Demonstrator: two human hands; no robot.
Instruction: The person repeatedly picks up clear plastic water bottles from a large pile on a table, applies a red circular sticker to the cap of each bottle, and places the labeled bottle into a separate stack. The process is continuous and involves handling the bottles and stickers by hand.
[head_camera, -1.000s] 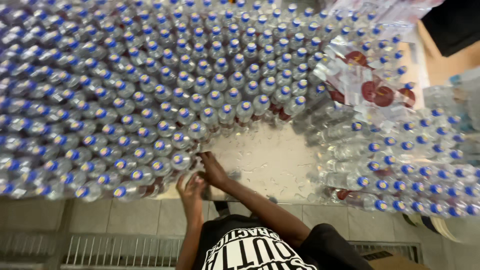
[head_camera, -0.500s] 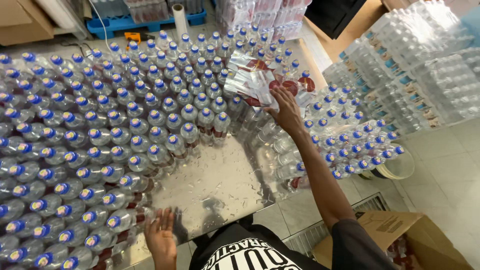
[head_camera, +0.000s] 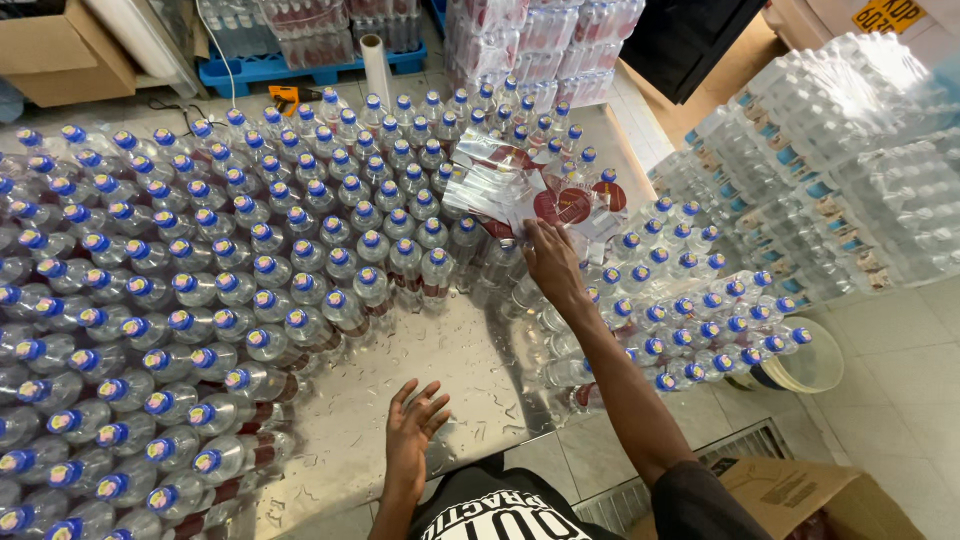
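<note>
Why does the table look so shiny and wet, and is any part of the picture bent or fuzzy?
Head view: overhead light glares off the wet metal table; the left hand is sharp; the bottle rows bow outward at the edges, a wide-lens bend.

Clear bottles (head_camera: 262, 272) with blue caps cover a shiny silver counter (head_camera: 430, 350). Far right, clear labels (head_camera: 520, 185) carry dark red circles. A blue pallet (head_camera: 290, 66) and brown cardboard box (head_camera: 60, 50) sit far left.

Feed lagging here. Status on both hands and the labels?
Right hand reaching onto label stack atop bottles, grip unclear. Left hand open, fingers spread, over bare wet metal table. Upright blue-capped bottles crowd both sides.
</note>
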